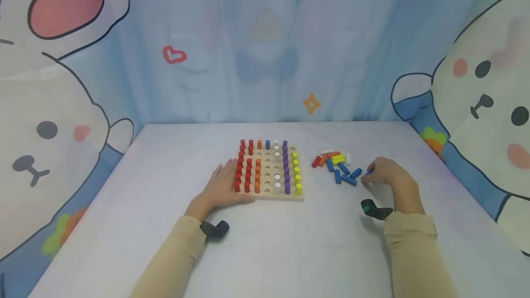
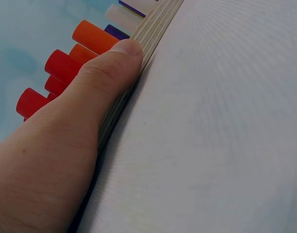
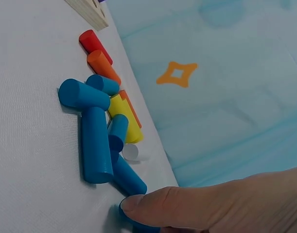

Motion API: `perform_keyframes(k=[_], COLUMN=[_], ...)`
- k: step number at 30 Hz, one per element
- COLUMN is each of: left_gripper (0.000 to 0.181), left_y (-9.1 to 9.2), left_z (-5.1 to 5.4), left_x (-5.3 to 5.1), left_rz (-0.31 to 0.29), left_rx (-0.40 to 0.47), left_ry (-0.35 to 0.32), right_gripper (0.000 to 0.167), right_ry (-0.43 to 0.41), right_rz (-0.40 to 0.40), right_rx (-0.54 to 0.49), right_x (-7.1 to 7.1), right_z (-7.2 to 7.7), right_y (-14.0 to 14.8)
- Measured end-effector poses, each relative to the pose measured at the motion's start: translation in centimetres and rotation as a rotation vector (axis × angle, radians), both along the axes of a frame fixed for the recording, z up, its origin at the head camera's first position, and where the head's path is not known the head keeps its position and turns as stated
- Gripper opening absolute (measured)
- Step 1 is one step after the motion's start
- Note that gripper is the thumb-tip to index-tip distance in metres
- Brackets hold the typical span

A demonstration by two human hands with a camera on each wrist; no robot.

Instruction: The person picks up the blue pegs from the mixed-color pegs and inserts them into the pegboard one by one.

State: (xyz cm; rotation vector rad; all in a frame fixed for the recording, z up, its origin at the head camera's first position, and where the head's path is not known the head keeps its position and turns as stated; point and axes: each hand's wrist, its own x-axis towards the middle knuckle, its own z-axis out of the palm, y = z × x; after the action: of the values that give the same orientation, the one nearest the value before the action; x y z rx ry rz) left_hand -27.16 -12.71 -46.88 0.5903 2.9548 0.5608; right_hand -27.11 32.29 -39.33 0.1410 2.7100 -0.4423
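A wooden pegboard stands on the table with rows of red, orange, white, purple and yellow pegs and a single blue peg at the back. My left hand rests against its front left corner. The fingers lie straight along the left side, and the thumb lies along the front edge. To the right of the board, my right hand pinches a blue peg at the near right end of a loose pile. Its thumb covers part of that peg, and the other fingers are mostly hidden.
Loose blue pegs lie nearest the right hand. Behind them are yellow pegs, orange, red and white ones. A white cloth covers the table, and a patterned blue curtain hangs behind it.
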Motion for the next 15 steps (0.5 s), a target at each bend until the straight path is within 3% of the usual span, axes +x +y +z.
perform_keyframes(k=[8, 15], left_gripper=[0.125, 0.127], left_y=[-0.1, 0.0], left_z=[0.6, -0.2], left_x=[-0.9, -0.3], left_rz=[-0.001, -0.002], left_rx=[0.045, 0.028], left_ry=[0.037, -0.002], right_gripper=[0.053, 0.056], right_ry=[0.030, 0.011], right_rz=[-0.008, -0.029], right_rx=[-0.022, -0.035], right_x=[-1.3, -0.7], right_z=[0.5, -0.6], right_y=[0.1, 0.2])
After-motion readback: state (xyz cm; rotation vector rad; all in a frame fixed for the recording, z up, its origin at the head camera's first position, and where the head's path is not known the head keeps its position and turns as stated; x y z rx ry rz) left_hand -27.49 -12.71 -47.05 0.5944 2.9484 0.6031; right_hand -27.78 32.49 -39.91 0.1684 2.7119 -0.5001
